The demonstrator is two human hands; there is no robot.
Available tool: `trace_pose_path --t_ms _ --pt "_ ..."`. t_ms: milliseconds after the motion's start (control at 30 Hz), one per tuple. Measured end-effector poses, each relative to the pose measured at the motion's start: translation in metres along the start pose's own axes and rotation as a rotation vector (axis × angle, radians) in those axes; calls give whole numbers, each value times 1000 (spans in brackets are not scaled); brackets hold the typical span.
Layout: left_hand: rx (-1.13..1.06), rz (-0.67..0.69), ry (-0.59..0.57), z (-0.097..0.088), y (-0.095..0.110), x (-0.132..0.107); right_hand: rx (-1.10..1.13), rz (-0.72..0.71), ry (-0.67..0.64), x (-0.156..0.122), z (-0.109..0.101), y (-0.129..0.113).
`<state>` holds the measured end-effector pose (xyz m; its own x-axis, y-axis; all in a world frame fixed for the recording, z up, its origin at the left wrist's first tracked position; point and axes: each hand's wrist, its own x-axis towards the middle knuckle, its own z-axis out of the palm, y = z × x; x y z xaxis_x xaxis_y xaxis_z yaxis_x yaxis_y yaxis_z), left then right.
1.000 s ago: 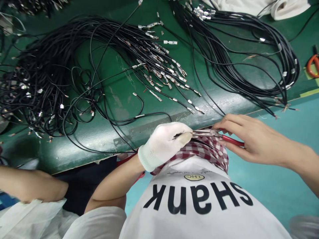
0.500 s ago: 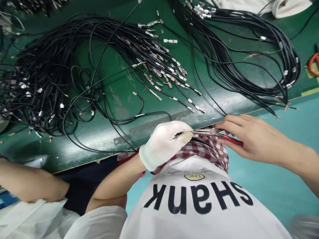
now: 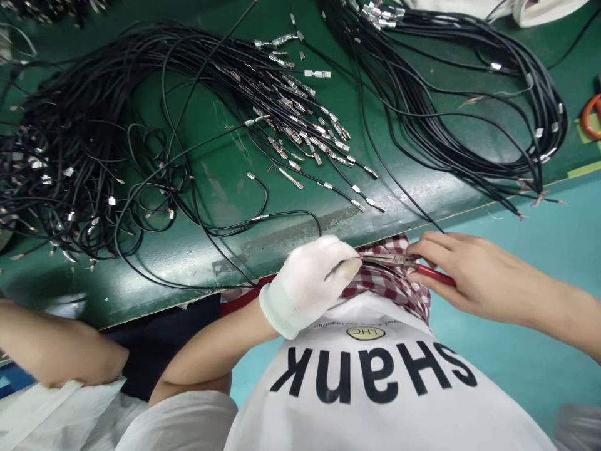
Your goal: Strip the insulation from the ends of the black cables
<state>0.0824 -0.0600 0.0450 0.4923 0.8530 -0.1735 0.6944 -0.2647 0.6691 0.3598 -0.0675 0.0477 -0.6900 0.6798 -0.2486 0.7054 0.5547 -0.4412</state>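
My left hand [image 3: 315, 275], in a white glove, is closed in a pinch on a black cable [image 3: 300, 214] at the front edge of the table; the pinched end is hidden by the fingers. Bare and wrapped round the red handles, my right hand [image 3: 474, 269] holds a pair of long-nose pliers [image 3: 434, 274]. The pliers' jaws point left and reach the gloved fingertips. Whether the jaws grip the cable end I cannot tell. Both hands are just in front of the table edge, above a red checked cloth [image 3: 408, 297].
A green table [image 3: 225, 188] carries a large heap of black cables [image 3: 89, 119] with metal terminals [image 3: 317, 74]. A looped cable bundle [image 3: 511, 119] lies at right. Orange-handled scissors [image 3: 589, 116] rest at the right edge. Another person's arm [image 3: 56, 344] is at lower left.
My gloved left hand has shifted slightly left and down, still pinching. My right hand and the pliers have moved slightly downward. The cables on the table look much the same.
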Motion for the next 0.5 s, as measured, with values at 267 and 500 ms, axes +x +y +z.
trace_pose_path --t_ms 267,500 --pt "-6 0 -17 -2 3 -1 -13 -6 89 -3 0 4" --pt "-3 9 -1 -4 4 0 -147 -33 155 -3 0 7"
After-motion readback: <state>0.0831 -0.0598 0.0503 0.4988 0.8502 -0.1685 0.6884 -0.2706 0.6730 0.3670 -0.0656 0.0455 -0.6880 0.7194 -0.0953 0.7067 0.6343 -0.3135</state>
